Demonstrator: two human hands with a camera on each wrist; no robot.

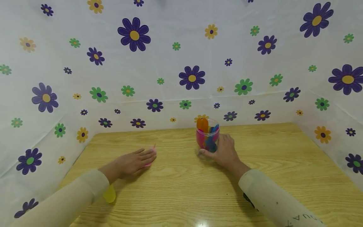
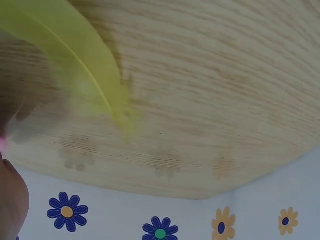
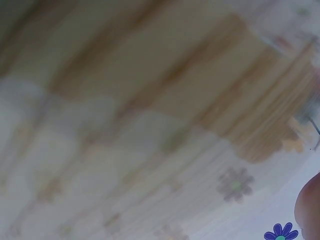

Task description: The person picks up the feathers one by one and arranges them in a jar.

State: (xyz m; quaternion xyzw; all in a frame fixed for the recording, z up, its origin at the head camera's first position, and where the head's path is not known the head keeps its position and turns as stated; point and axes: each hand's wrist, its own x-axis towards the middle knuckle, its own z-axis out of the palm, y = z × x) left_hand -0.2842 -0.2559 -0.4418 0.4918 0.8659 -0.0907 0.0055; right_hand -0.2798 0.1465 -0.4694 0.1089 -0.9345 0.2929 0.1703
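Observation:
My right hand grips a clear plastic jar, fingers round its far right side and thumb across the near side. Orange, pink and blue feathers stand inside the jar. To the left, my left hand lies palm down, its fairly straight fingers resting over a pink feather that is mostly covered. Behind that hand, a yellow feather shows partly from under the left sleeve; it looks large in the left wrist view. The right wrist view is blurred, with a piece of the right hand at its edge.
A light wood-grain table carries everything. White cloth with printed flowers stands as a wall behind and on both sides. Something black sits under the right forearm.

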